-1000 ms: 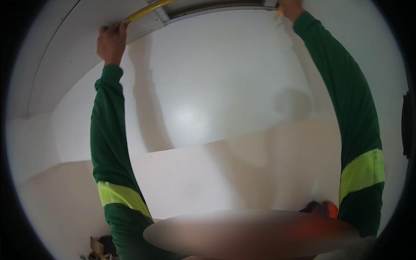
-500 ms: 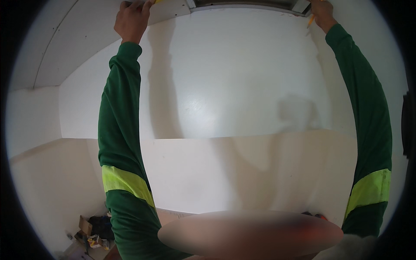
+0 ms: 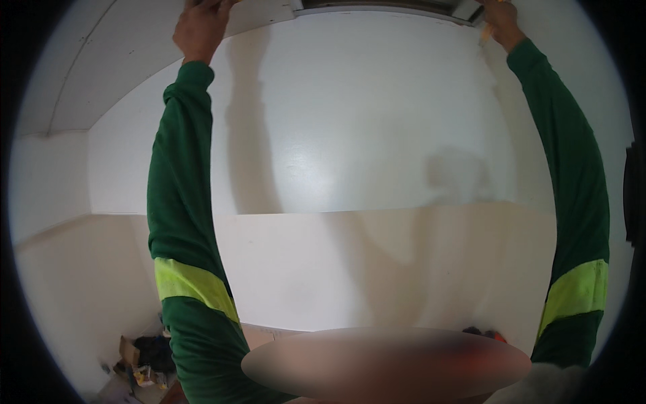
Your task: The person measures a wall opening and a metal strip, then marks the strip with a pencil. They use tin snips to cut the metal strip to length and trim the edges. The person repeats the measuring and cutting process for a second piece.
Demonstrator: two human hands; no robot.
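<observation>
My left hand (image 3: 200, 30) is raised to the ceiling panel (image 3: 108, 60) at the top left, its fingers closed on a yellow tape or strip (image 3: 235, 2) that mostly lies out of the frame. My right hand (image 3: 501, 21) is up at the top right corner of the recessed ceiling opening (image 3: 383, 7), closed on an orange pencil (image 3: 486, 34) that points downward. Both arms, in green sleeves with lime bands, stretch upward in front of the white wall (image 3: 356, 101). The fingertips of both hands are partly cut off by the top edge.
A lower wall surface (image 3: 289, 269) sits below a horizontal edge, with shadows on it. At the bottom left on the floor are an open cardboard box (image 3: 128, 350) and dark items (image 3: 153, 353). A dark object (image 3: 630, 195) shows at the far right; red and dark items (image 3: 498, 337) lie at the bottom right.
Compared with a second ago, my left hand appears higher and farther right, and less of the yellow strip shows. My right hand has shifted right and down in view. Little changed over the last half second.
</observation>
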